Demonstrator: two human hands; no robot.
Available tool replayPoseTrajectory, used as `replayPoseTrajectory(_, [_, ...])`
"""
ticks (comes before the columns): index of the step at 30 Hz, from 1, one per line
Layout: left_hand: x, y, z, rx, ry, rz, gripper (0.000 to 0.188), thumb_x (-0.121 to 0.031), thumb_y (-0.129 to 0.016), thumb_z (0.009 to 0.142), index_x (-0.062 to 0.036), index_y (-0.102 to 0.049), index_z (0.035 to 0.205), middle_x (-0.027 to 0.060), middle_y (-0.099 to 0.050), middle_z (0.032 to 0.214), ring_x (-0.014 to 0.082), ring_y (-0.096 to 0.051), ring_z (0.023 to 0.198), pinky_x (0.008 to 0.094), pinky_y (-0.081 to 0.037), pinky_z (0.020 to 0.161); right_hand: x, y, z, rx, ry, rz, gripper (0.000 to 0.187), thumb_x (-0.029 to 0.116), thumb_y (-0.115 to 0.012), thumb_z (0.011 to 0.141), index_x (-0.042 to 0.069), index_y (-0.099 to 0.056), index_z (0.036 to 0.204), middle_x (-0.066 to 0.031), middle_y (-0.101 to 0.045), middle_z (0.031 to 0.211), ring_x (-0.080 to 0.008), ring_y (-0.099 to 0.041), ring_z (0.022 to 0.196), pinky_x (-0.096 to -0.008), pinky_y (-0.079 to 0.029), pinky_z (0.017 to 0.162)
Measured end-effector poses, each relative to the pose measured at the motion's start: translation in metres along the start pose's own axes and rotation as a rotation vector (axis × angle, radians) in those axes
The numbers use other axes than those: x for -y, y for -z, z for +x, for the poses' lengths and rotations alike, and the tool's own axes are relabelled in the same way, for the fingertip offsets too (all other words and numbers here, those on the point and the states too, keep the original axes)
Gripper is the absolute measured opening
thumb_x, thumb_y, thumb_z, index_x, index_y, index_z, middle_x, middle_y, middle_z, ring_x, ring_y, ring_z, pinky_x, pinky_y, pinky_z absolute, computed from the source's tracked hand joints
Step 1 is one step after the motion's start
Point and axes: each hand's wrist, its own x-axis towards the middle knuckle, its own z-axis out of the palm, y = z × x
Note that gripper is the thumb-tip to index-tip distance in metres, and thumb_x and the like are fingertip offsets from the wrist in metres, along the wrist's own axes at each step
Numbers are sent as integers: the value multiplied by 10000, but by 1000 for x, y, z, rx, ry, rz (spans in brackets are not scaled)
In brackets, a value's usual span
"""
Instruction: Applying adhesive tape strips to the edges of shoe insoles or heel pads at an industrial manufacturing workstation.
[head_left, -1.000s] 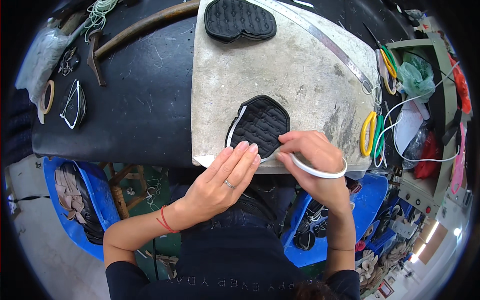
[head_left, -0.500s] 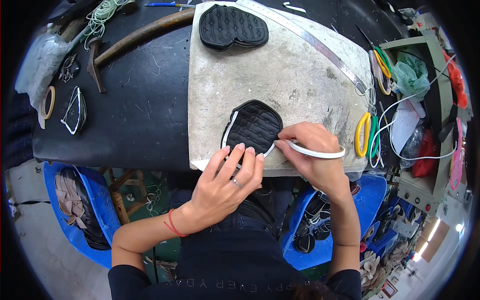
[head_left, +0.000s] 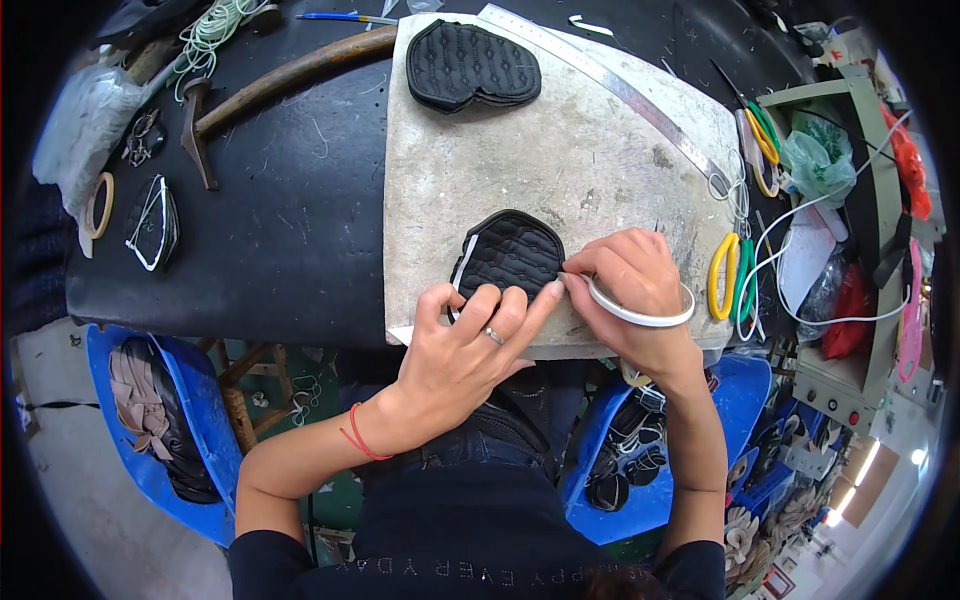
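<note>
A black quilted pad (head_left: 512, 250) with a curved outline lies at the near edge of the pale board, white strip along its left side. Over its near part rests my left hand (head_left: 465, 345), fingers bent and pressing it down, with the index finger reaching to the pad's right edge. Beside that fingertip, my right hand (head_left: 635, 295) pinches the white strip (head_left: 655, 320), which loops round that hand in a narrow band. The pad's near edge is hidden under my left fingers. Further back lies a second black quilted piece (head_left: 472, 68), apparently a small stack.
The pale board (head_left: 590, 170) bears a metal ruler (head_left: 620, 88). Scissors with yellow and green handles (head_left: 722, 275) lie at its right. A hammer (head_left: 290, 78), tape roll (head_left: 100, 205) and white-edged black piece (head_left: 152, 225) are at left. Blue bins (head_left: 170, 440) stand below the table.
My left fingers have curled from lying spread over the pad, and the index finger has moved right to its edge beside my right fingertips. My right hand keeps its pinch.
</note>
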Motion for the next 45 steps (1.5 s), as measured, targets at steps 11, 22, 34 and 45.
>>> replayPoseTrajectory(11, [1, 2, -6, 4, 20, -127, 565, -209, -685, 774, -106, -588, 1321, 108, -451, 1470, 316, -388, 1391, 553, -286, 1125, -11, -18, -8, -373, -365, -75, 98, 54, -706, 782, 34, -633, 845, -113, -610, 801, -288, -589, 780, -388, -458, 707])
replayPoseTrajectory(22, [154, 47, -39, 34, 326, 262, 472, -290, -653, 905, -84, -587, 1324, 100, -582, 1346, 292, -488, 1316, 552, -301, 1115, 10, -36, -25, -377, -302, -145, 232, 90, -797, 746, 46, -655, 924, -98, -617, 863, -277, -561, 824, -380, -433, 763])
replayPoseTrajectory(34, [129, 22, 77, -523, 147, -325, 187, -50, -707, 824, -56, -708, 1011, 101, -718, 1004, 264, -688, 978, 363, -561, 814, 10, -36, -30, -404, -315, -95, 245, 113, -799, 743, 51, -652, 929, -100, -616, 857, -282, -561, 808, -379, -425, 766])
replayPoseTrajectory(45, [46, 25, -36, -15, -32, -136, 413, -278, -705, 840, -45, -656, 1177, 96, -607, 1285, 270, -563, 1219, 451, -399, 1064, 67, -4, 12, 47, -396, 522, 389, 41, -532, 956, 39, -505, 1345, -183, -596, 951, -310, -607, 852, -374, -483, 785])
